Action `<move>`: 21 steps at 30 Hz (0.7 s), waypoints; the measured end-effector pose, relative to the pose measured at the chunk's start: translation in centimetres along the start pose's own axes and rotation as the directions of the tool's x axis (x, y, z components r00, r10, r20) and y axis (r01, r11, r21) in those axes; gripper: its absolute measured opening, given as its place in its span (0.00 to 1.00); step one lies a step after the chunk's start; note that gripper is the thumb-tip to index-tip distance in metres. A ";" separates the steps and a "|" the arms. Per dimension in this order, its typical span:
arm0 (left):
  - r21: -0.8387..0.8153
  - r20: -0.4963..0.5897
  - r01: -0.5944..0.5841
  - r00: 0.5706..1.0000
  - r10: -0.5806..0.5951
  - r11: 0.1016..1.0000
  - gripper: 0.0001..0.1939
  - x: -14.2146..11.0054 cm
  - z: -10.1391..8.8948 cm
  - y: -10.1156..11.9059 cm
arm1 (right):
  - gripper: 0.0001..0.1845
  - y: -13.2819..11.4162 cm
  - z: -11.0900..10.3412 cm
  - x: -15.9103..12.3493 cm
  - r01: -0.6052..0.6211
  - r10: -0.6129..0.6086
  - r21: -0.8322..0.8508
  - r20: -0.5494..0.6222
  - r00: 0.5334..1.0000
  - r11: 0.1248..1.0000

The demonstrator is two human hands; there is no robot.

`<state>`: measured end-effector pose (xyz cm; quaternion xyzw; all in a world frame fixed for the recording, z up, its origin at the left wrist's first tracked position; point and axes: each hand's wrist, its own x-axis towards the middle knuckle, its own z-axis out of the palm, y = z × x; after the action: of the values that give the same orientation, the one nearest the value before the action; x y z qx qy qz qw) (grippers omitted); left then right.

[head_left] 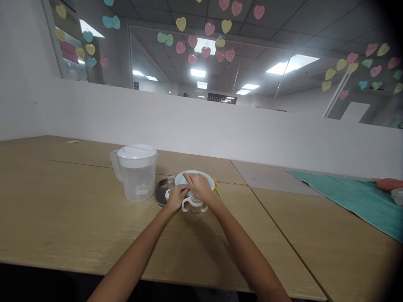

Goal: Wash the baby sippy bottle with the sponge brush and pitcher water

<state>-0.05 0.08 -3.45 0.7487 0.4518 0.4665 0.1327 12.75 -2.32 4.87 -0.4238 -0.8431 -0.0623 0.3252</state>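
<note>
A small clear bottle with two white handles stands on the wooden table. My left hand grips its left side near the handle. My right hand is closed over its top, fingers pinching a small clear piece; what exactly that piece is I cannot tell. Just behind the hands lies a white bowl or plate. A dark round lid with a small clear cap on it rests to the left of the bottle.
A clear plastic jug with a white lid stands left of the hands. A teal cloth covers the table's right side, with an orange object on it. A white partition wall runs behind the table.
</note>
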 end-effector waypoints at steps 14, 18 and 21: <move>0.014 0.013 0.053 0.998 -0.053 0.998 0.14 0.2 0.0 0.1 | 0.32 -1.8 -2.5 -0.5 -0.026 0.041 -0.188 0.076 0.996 0.982; 0.013 0.023 0.049 0.999 -0.049 0.999 0.17 0.2 -0.2 0.5 | 0.24 -1.1 -1.8 -0.1 0.001 0.067 -0.332 0.192 0.979 0.943; -0.007 0.023 0.047 0.999 -0.047 0.999 0.19 0.1 -0.2 0.6 | 0.26 -0.6 -1.2 0.1 -0.045 0.113 -0.348 0.178 0.978 0.936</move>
<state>0.17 -0.22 -2.88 0.7427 0.4659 0.4564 0.1516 12.83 -3.12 5.98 -0.5117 -0.8293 -0.1527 0.1647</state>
